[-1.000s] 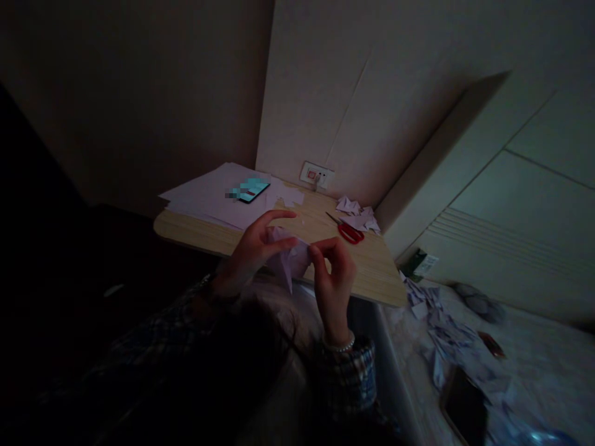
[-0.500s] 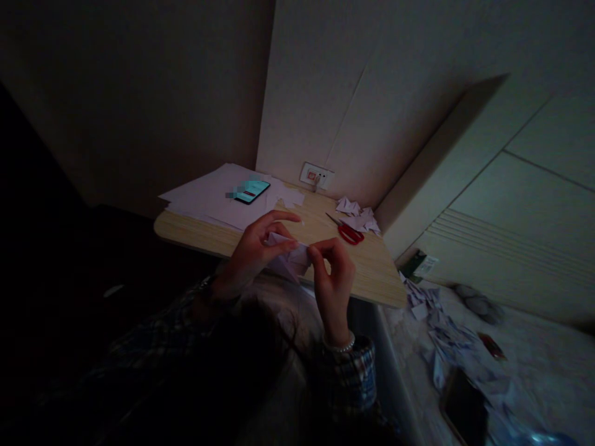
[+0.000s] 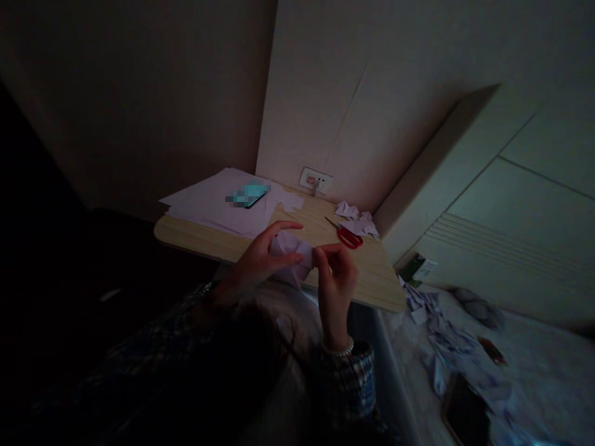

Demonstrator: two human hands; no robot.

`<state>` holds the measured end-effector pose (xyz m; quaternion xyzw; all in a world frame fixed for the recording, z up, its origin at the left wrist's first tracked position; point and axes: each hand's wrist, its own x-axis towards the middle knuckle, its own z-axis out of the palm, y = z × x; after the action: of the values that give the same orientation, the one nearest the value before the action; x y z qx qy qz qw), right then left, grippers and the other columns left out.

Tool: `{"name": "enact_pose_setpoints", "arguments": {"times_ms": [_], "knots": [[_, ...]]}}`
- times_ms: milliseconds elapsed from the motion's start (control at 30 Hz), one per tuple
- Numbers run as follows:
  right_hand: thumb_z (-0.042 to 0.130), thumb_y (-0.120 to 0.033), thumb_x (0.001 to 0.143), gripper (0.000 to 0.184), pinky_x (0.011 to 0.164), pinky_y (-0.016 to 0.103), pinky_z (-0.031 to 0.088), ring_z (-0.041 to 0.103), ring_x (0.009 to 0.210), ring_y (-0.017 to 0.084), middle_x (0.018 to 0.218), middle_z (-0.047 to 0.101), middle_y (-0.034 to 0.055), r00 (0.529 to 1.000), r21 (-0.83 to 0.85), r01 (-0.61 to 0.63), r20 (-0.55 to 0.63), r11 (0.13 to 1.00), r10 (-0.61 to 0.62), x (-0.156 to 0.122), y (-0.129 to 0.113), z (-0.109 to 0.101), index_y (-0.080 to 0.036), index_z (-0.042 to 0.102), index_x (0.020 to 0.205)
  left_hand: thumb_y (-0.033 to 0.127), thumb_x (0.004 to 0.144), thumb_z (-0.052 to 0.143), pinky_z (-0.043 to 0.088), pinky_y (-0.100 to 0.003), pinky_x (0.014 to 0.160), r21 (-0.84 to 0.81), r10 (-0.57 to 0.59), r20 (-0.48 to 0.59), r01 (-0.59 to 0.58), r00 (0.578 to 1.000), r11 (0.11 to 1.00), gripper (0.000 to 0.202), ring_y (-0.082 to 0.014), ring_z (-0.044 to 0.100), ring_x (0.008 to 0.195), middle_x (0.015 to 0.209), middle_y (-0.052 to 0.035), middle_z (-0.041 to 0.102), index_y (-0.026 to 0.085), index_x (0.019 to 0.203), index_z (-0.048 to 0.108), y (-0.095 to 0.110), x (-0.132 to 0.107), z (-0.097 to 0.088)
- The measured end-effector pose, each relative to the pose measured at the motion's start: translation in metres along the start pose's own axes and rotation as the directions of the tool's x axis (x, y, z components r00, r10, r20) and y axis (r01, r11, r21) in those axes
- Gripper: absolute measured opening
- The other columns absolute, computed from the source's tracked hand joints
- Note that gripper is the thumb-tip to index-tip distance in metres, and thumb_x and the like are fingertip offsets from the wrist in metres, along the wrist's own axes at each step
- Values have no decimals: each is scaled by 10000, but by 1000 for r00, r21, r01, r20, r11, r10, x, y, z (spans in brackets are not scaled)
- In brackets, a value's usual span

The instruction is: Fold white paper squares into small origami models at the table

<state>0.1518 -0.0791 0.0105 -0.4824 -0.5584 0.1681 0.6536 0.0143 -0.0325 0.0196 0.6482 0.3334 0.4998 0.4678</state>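
Observation:
A folded piece of white paper [image 3: 292,255] is held between my two hands over the front edge of the wooden table [image 3: 379,275]. My left hand [image 3: 264,251] grips it from the left, thumb lying across its front and index finger stretched out above. Thumb and fingertips of my right hand [image 3: 337,269] pinch the paper's right end. Red-handled scissors [image 3: 348,238] lie beyond my right hand, blades pointing to the back left. Close to them sit several small folded paper pieces [image 3: 356,218].
At the table's left rests a stack of white paper sheets [image 3: 199,198] with a lit phone [image 3: 251,194] on top. A socket [image 3: 316,179] with a plug is on the wall. On the bed [image 3: 548,378] at right are scattered papers [image 3: 449,331] and a dark tablet-like device [image 3: 466,410].
The paper has tilted, so more of its folded face shows. My left thumb has shifted slightly right and down across it, and my right hand still pinches its end.

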Motion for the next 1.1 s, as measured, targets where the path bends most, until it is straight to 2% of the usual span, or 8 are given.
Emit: {"name": "enact_pose_setpoints", "arguments": {"times_ms": [267, 500, 633, 733, 833, 933, 1033, 1100], "knots": [[571, -304, 832, 129, 630, 247, 421, 527, 675, 124, 712, 572, -20, 995, 6, -43, 93, 999, 43, 3, 3, 3, -183, 590, 791, 259, 603, 754, 389, -197, 518, -134, -22, 1, 22, 1000, 991, 459, -104, 502, 566, 702, 41, 581, 183, 1032, 610, -5, 2, 0], [543, -299, 842, 193, 612, 250, 383, 493, 641, 125, 643, 544, -27, 993, -74, -18, 112, 997, 26, 3, 4, 1, -179, 582, 696, 265, 616, 741, 387, -201, 523, -65, -15, 0, 15, 1000, 998, 392, -101, 501, 571, 698, 43, 580, 174, 976, 618, -5, -1, 2], [513, -282, 851, 211, 606, 254, 376, 493, 638, 129, 643, 556, -19, 995, -67, -9, 94, 998, 15, 3, 6, -1, -177, 587, 684, 258, 625, 726, 397, -200, 545, -51, -6, 5, 6, 1000, 999, 399, -100, 511, 602, 796, 20, 607, 171, 998, 611, -5, -1, 3], [529, -302, 840, 219, 603, 255, 380, 496, 629, 129, 636, 566, -20, 998, -66, -9, 56, 998, 13, 3, 8, -2, -177, 591, 671, 256, 571, 757, 416, -203, 559, -119, 5, 14, -3, 1000, 993, 486, -110, 532, 643, 904, -8, 620, 172, 1021, 594, -5, 0, 4], [544, -316, 831, 220, 606, 257, 385, 505, 628, 132, 638, 580, -18, 1000, -82, -13, -18, 997, 11, 4, 9, -5, -174, 600, 673, 252, 518, 785, 439, -218, 569, -237, -26, 85, 46, 996, 970, 569, -131, 565, 652, 844, -6, 627, 167, 1040, 575, -6, 1, 7], [545, -309, 836, 205, 620, 260, 399, 525, 642, 137, 656, 605, -13, 998, -90, -1, -59, 996, -5, 4, 8, -6, -176, 610, 695, 243, 518, 793, 473, -237, 607, -291, -94, 110, 122, 989, 949, 509, -160, 613, 705, 809, -10, 646, 161, 973, 579, -9, 1, 7], [527, -305, 853, 189, 650, 264, 423, 553, 693, 143, 725, 634, 2, 1000, -62, 16, -10, 998, -17, 5, 7, -5, -181, 631, 756, 260, 536, 798, 487, -245, 611, -274, -144, 91, 164, 985, 948, 379, -168, 628, 706, 783, -18, 671, 147, 846, 612, -12, 2, 6], [549, -308, 842, 152, 667, 263, 437, 560, 723, 139, 807, 637, 12, 1000, -28, 15, 19, 999, -15, 6, 8, -4, -190, 638, 875, 276, 548, 798, 485, -249, 609, -267, -161, 72, 174, 984, 948, 351, -165, 626, 684, 771, -21, 686, 135, 826, 638, -13, 2, 4]]}}
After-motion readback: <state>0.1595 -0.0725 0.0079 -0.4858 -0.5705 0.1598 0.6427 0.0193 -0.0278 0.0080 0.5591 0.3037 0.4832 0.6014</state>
